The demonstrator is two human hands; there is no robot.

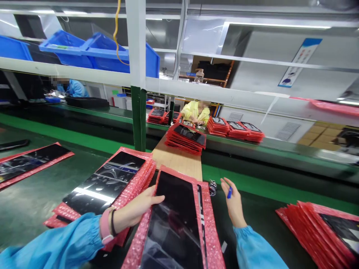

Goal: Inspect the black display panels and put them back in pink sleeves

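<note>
**Red bubble wrap (211, 228) and dark panel (174, 213): status at the fingers**

Your left hand (141, 205) pinches the panel along its left edge: the thumb presses on the glossy face, the other fingers pass out of sight behind. The panel lies face up on its wrap, just right of these fingers; its lower end is cut off from view, so support from the bench (266, 213) cannot be confirmed.

Your right hand (234, 203) is clear of the panel, fingers curled around a small blue object (229, 192); the exact finger contact is partly hidden. A small metallic item (212, 187) lies just left of those fingertips.

Progress: the held unit appears to be in mid-handling, with its face uncovered and the unit apart from the piles. Wrapped units are already stacked left of your left fingers (106, 183), beyond both hands on a wooden board (179, 162), and well right of your right fingers (316, 235). Which piles are finished and which are waiting cannot be determined, nor can the count remaining.
</note>
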